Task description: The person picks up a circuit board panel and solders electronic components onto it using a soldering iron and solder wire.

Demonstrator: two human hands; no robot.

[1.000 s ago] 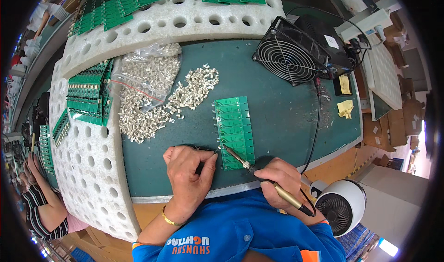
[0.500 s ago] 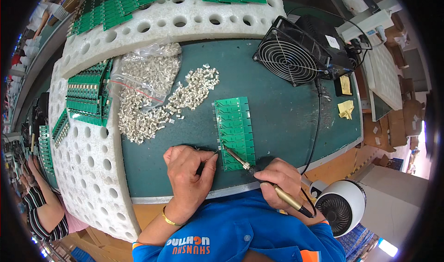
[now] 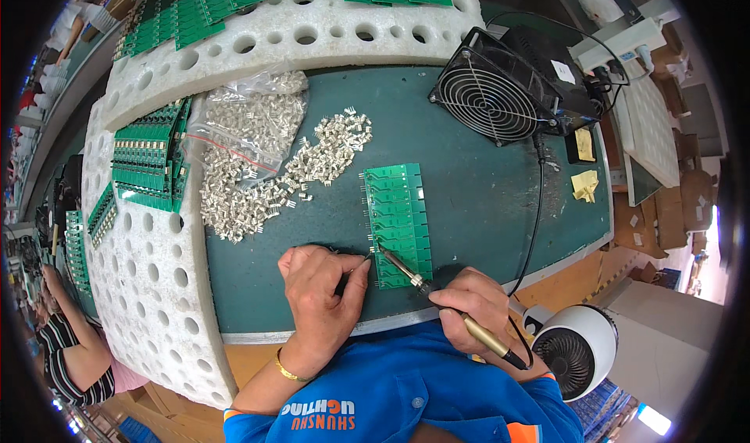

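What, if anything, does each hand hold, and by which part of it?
Right-hand grip: the soldering iron, by the front of its handle. Left-hand grip: pinched beside the green board; whether anything is held cannot be told.

The left hand curls in, so its palm and some of its fingers are hidden. What sits at its fingertips is too small to tell. The right hand covers part of the soldering iron. The iron's tip is too tiny to see if it touches the green board. Little white parts look fuzzy through the plastic bag. The top edge cuts off the pile of boards. The black fan hides some of the black box. The bottom edge cuts off the blue shirt.
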